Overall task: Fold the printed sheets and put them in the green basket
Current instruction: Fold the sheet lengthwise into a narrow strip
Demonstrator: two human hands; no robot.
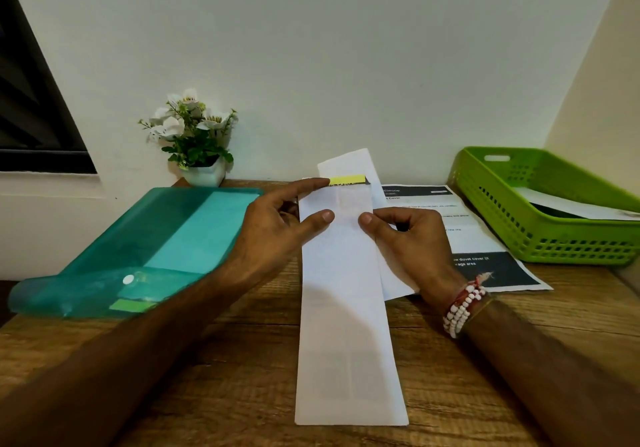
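A printed sheet folded into a long narrow white strip (pixel 348 325) lies lengthwise on the wooden table, its far end lifted and showing a yellow printed band. My left hand (pixel 277 225) pinches the strip's left edge near that end, forefinger on the yellow band. My right hand (pixel 408 239) pinches its right edge, thumb on top. Under the right hand lies a flat printed sheet (pixel 485 239) with dark blocks. The green basket (pixel 540 239) stands at the right, with a folded white sheet (pixel 581 209) inside it.
A translucent teal plastic folder (pixel 149 249) lies on the table's left part. A small white pot of artificial flowers (pixel 201 142) stands against the wall behind it. The wall runs close along the table's far edge. A beaded bracelet circles my right wrist.
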